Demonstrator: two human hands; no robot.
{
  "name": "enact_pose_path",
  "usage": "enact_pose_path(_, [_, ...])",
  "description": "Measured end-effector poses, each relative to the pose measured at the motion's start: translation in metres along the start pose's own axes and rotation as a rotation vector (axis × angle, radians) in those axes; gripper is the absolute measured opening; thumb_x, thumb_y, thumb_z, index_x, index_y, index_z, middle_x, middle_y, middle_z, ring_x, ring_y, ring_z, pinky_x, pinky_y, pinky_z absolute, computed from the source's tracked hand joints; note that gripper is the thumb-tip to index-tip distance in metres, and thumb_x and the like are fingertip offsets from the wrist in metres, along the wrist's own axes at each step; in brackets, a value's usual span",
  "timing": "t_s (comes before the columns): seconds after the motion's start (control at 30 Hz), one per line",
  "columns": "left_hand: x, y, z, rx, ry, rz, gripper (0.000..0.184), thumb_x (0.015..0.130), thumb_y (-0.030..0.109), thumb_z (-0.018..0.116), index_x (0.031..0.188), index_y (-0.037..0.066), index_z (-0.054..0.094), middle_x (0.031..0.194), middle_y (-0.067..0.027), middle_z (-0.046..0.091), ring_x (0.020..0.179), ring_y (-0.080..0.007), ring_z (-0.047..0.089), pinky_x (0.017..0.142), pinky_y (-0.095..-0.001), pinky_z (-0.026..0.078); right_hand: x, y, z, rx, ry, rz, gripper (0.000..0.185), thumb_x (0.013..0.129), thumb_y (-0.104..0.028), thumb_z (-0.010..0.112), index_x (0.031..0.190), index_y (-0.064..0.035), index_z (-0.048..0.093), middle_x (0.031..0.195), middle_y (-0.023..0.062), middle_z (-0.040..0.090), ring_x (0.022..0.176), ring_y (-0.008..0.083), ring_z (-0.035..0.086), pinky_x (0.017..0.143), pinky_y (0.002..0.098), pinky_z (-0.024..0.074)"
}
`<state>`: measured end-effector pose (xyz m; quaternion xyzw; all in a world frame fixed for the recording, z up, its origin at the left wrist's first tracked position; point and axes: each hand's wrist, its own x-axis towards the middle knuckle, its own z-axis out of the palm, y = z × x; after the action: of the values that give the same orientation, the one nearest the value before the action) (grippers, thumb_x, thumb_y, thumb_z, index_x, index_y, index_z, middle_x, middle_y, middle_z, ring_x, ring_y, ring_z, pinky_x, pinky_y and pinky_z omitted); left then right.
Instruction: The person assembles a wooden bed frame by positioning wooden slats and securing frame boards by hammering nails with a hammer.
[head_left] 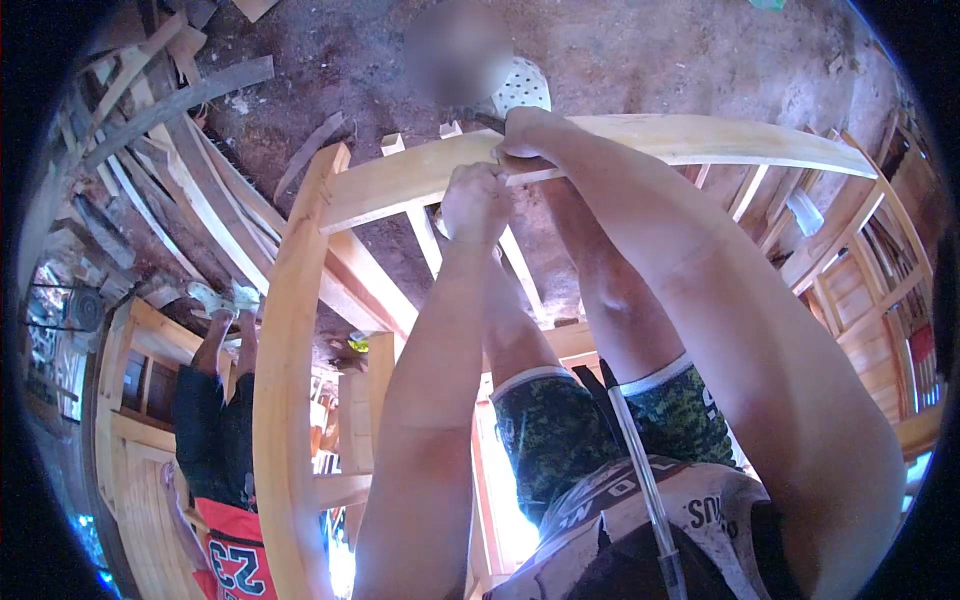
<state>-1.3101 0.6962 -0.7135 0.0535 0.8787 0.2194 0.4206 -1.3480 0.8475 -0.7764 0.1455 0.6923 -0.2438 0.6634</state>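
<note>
A pale curved wooden rail crosses the upper middle of the view, part of a wooden frame. My left hand is closed in a fist against the rail's lower edge; what lies inside the fingers is hidden. Beside it, my right hand is closed over the rail. A small flat brown piece shows under the right hand, and a dark tip sticks out at its left side; I cannot make out what they belong to. A thick upright post joins the rail's left end.
Wooden slats run below the rail. Loose boards are heaped on the dirt floor at upper left. A person in a red shirt stands at left. Wooden panels stand at right. A white perforated clog shows beyond my hands.
</note>
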Motion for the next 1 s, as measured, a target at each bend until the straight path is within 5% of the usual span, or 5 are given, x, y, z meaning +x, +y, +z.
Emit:
enact_pose_path(0.17, [0.030,-0.009,-0.014,-0.001,-0.131,0.084,0.024,0.090,0.027,0.060,0.098,0.007,0.071,0.090,-0.0164,0.068,0.088,-0.0319,0.065,0.082,-0.0427,0.050,0.013,0.005,0.003,0.014,-0.011,-0.010,0.039,0.078,-0.026,0.067,0.105,0.0016,0.069,0.109,0.0220,0.067,0.104,0.0343,0.065,0.088,0.0420,0.0512])
enact_pose_path(0.4, [0.074,-0.037,0.019,-0.252,-0.255,-0.154,0.024,0.090,0.025,0.057,0.096,0.009,0.073,0.092,-0.0176,0.069,0.088,-0.0338,0.067,0.082,-0.0422,0.051,-0.050,0.015,-0.048,0.255,0.021,0.066,0.025,0.076,-0.015,0.061,0.094,0.0031,0.063,0.085,0.0219,0.067,0.069,0.0280,0.068,0.061,0.0392,0.0509])
enact_pose_path(0.47, [0.075,-0.036,0.018,-0.193,-0.225,-0.113,0.024,0.090,0.027,0.059,0.095,0.008,0.074,0.091,-0.0181,0.070,0.088,-0.0332,0.068,0.082,-0.0418,0.052,-0.069,0.042,-0.052,0.799,-0.002,-0.115,0.032,0.079,-0.019,0.064,0.100,0.0046,0.056,0.079,0.0175,0.064,0.064,0.0244,0.064,0.060,0.0384,0.0503])
enact_pose_path(0.73, [0.073,-0.032,0.015,-0.110,-0.333,-0.102,0.026,0.090,0.032,0.060,0.097,0.010,0.074,0.095,-0.0151,0.071,0.090,-0.0315,0.068,0.086,-0.0403,0.052,-0.170,0.042,-0.078,0.295,0.109,-0.122,0.035,0.083,-0.026,0.063,0.103,0.0019,0.056,0.081,0.0165,0.063,0.074,0.0263,0.064,0.069,0.0397,0.0489])
enact_pose_path(1.0, [0.074,-0.041,0.023,-0.064,-0.298,-0.034,0.025,0.088,0.030,0.060,0.097,0.011,0.074,0.096,-0.0155,0.071,0.093,-0.0325,0.067,0.087,-0.0414,0.051,-0.141,0.041,-0.042,0.179,0.250,-0.181,0.037,0.084,-0.028,0.061,0.106,0.0018,0.056,0.090,0.0216,0.064,0.087,0.0313,0.065,0.077,0.0430,0.0481])
